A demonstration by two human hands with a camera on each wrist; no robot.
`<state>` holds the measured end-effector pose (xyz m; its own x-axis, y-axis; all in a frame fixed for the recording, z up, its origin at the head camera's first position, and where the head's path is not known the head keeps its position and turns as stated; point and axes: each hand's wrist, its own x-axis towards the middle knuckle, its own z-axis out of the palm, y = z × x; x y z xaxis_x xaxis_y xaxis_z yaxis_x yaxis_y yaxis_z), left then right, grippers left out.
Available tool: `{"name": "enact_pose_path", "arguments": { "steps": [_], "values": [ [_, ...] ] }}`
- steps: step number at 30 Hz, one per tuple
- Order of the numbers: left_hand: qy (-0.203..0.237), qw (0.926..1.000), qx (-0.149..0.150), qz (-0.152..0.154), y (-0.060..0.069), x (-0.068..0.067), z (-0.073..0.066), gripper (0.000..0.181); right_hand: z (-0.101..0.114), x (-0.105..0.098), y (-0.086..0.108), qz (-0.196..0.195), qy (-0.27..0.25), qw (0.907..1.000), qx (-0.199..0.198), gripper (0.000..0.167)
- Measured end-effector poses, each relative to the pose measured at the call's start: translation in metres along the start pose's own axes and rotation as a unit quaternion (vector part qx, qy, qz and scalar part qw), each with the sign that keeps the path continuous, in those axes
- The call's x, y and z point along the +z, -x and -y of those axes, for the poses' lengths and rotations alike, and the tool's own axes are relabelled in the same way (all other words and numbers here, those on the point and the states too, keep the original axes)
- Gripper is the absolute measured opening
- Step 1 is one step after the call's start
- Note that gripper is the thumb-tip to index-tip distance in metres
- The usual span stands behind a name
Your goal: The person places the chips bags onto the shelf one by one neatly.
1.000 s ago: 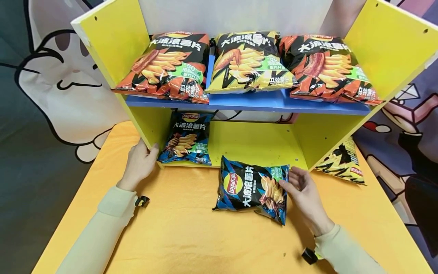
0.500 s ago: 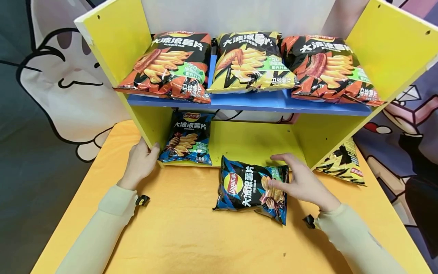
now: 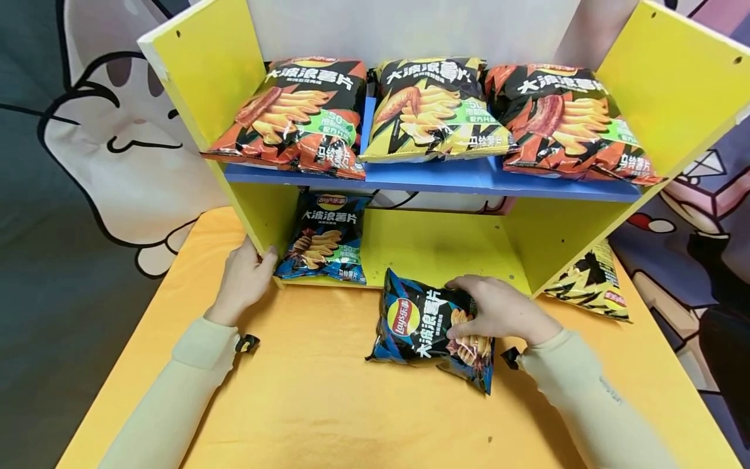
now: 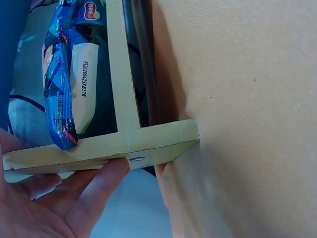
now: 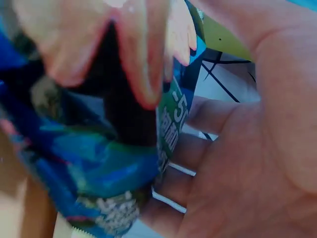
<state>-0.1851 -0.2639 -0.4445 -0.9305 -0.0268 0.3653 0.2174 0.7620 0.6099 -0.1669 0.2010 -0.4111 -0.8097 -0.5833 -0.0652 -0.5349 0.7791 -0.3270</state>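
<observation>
My right hand (image 3: 498, 309) grips a blue-and-black bag of potato chips (image 3: 430, 326) at its right end, just in front of the shelf. The thumb lies across the printed face and the other fingers go over the far edge; the right wrist view shows the chip bag (image 5: 99, 148) close against the palm. With my left hand (image 3: 243, 273) I hold the lower left side panel of the yellow shelf unit (image 3: 258, 215). In the left wrist view, fingers (image 4: 106, 186) press the outside of that panel (image 4: 163, 134). Another blue chip bag (image 3: 325, 238) stands upright inside, near it.
On the blue upper shelf (image 3: 433, 179) lie a red chip bag (image 3: 299, 117), a yellow chip bag (image 3: 436, 107) and a second red one (image 3: 571, 124). A yellow bag (image 3: 594, 283) lies right of the unit on the orange tabletop (image 3: 328, 404).
My right hand has shifted from the bag's right edge over its top and now grips it. The bag's right end has tilted slightly. My left hand stays on the panel.
</observation>
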Motion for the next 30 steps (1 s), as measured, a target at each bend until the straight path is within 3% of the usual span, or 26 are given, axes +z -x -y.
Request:
{"name": "enact_pose_path", "arguments": {
  "steps": [7,13,23,30],
  "values": [
    [0.0,1.0,-0.002,0.002,0.0,0.001,-0.001,0.041,-0.001,0.007,0.001,0.05,-0.024,0.9978,0.036,0.104],
    [-0.001,1.0,-0.002,0.001,0.0,0.001,-0.001,0.041,-0.004,0.013,0.004,0.079,-0.064,0.9941,0.04,0.105],
    [0.001,1.0,-0.004,0.004,0.001,0.001,0.001,0.042,-0.008,0.027,0.012,0.031,-0.097,0.9947,-0.01,0.092],
    [0.0,1.0,-0.004,0.003,0.001,0.001,0.001,0.04,-0.008,0.03,0.018,-0.017,-0.14,0.9887,-0.049,0.067]
  ]
}}
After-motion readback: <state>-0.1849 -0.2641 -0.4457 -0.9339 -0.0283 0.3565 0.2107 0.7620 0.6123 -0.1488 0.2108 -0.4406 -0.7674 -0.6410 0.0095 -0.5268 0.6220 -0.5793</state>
